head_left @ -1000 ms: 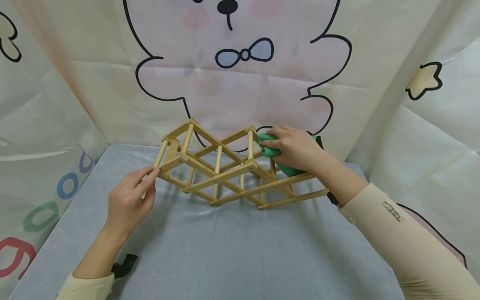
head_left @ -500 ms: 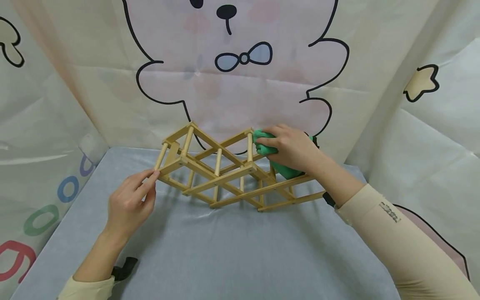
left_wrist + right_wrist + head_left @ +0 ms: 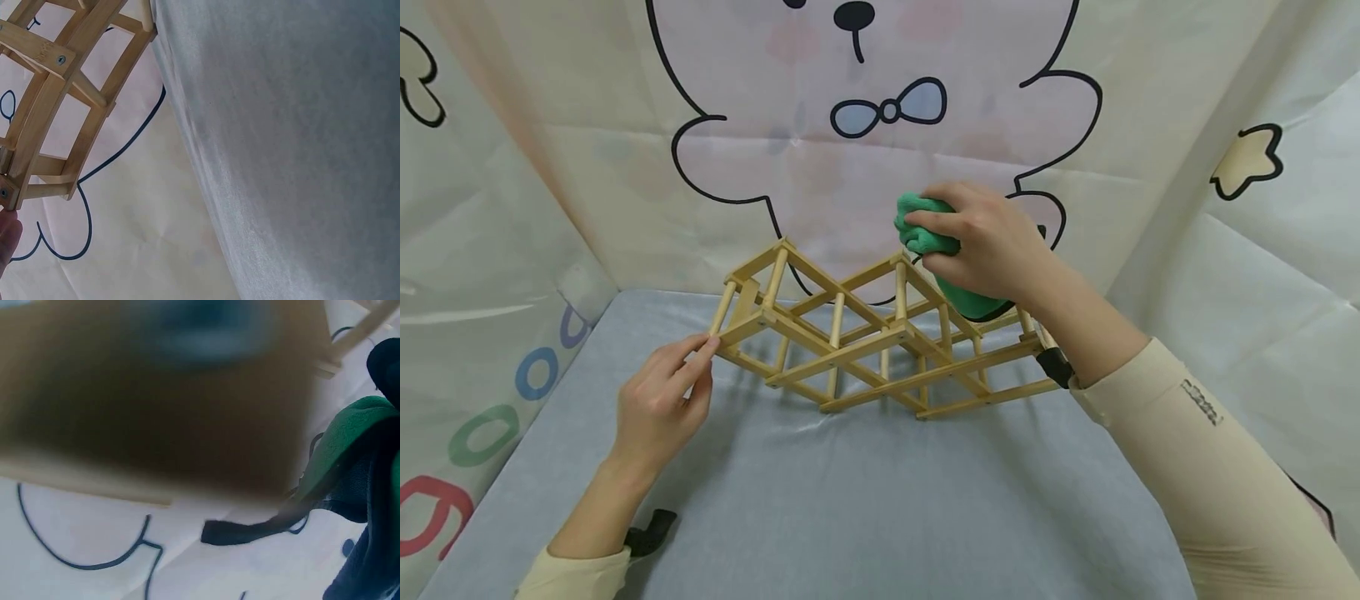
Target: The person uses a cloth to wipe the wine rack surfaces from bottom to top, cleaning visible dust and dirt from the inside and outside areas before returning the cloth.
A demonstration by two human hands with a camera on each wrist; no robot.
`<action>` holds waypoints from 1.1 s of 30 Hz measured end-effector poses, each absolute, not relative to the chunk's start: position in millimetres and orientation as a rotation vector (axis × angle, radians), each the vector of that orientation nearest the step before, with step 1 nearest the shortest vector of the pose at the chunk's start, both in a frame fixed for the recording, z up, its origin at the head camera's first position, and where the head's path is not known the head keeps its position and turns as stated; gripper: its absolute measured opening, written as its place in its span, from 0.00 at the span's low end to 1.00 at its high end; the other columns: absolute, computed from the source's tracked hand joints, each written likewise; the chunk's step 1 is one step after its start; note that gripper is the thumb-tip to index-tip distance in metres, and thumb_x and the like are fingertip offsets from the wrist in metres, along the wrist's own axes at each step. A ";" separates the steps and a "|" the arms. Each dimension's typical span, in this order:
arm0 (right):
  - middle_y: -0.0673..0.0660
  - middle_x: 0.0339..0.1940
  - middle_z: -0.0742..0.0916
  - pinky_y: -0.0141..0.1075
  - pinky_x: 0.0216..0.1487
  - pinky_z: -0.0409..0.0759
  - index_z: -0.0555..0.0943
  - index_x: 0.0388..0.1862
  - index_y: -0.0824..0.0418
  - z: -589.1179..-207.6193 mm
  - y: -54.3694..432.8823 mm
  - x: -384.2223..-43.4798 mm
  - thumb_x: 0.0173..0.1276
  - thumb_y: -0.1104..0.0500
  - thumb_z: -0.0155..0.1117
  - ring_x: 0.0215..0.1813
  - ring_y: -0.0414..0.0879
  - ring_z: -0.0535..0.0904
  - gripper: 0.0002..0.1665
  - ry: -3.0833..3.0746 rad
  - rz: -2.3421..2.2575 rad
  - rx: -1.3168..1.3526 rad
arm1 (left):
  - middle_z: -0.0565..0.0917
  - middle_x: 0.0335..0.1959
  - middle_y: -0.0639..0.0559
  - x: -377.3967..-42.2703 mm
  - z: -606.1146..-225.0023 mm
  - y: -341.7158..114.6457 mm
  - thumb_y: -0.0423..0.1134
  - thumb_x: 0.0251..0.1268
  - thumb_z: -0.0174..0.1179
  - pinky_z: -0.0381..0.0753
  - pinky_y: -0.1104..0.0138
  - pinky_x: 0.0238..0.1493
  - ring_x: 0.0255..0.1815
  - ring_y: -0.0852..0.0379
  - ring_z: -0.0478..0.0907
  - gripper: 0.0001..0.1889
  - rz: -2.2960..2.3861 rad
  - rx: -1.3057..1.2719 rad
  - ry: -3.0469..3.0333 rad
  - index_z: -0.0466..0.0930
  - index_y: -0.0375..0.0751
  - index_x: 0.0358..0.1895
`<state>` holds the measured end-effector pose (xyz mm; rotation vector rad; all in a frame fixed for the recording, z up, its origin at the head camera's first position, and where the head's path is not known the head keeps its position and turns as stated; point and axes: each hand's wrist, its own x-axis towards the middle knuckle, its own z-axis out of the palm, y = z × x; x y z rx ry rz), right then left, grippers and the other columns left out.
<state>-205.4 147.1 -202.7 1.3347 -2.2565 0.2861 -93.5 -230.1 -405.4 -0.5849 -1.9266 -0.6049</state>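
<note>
A lattice-like folding wooden rack (image 3: 831,361) of slats and round dowels stands stretched out across the table. At its left end, my left hand (image 3: 658,400) pinches the corner between thumb and fingers; in the left wrist view a fingertip (image 3: 9,236) shows right at that corner. My right hand (image 3: 988,237) grips a bunched green cloth (image 3: 973,298) with dark edging, raised over the right part of the rack. The right wrist view has the cloth (image 3: 353,434) hanging at the right, while a blurred slat (image 3: 156,419) fills much of it, very close.
A grey-blue cloth covers the table (image 3: 850,500). Printed fabric walls (image 3: 887,167) stand close behind the rack and on both sides. Black straps (image 3: 651,533) show at the wrists.
My right hand has lifted the green cloth up off the rack's right part, after a slight shift to the left. The left hand and the rack have stayed in place.
</note>
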 end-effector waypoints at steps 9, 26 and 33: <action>0.66 0.60 0.85 0.53 0.56 0.85 0.89 0.58 0.60 -191.1 105.7 -196.4 0.67 0.61 0.69 0.60 0.60 0.82 0.21 -2.211 0.249 1.321 | 0.89 0.45 0.35 -93.9 -404.9 -230.2 0.22 0.59 0.59 0.83 0.47 0.25 0.34 0.34 0.84 0.19 -0.603 -0.593 -1.932 0.89 0.32 0.53; 0.59 0.69 0.82 0.44 0.60 0.84 0.86 0.66 0.54 -220.8 44.9 -204.8 0.72 0.56 0.72 0.64 0.55 0.79 0.24 -2.416 0.106 1.368 | 0.88 0.46 0.35 -93.0 -404.2 -231.1 0.23 0.61 0.59 0.83 0.46 0.26 0.35 0.33 0.85 0.19 -0.583 -0.593 -1.941 0.89 0.33 0.54; 0.58 0.68 0.83 0.45 0.58 0.85 0.87 0.64 0.53 -242.4 40.0 -216.0 0.73 0.53 0.72 0.66 0.55 0.79 0.22 -2.506 0.090 1.435 | 0.88 0.47 0.35 -92.7 -404.0 -232.1 0.22 0.60 0.58 0.83 0.47 0.26 0.35 0.34 0.85 0.20 -0.578 -0.599 -1.956 0.89 0.33 0.55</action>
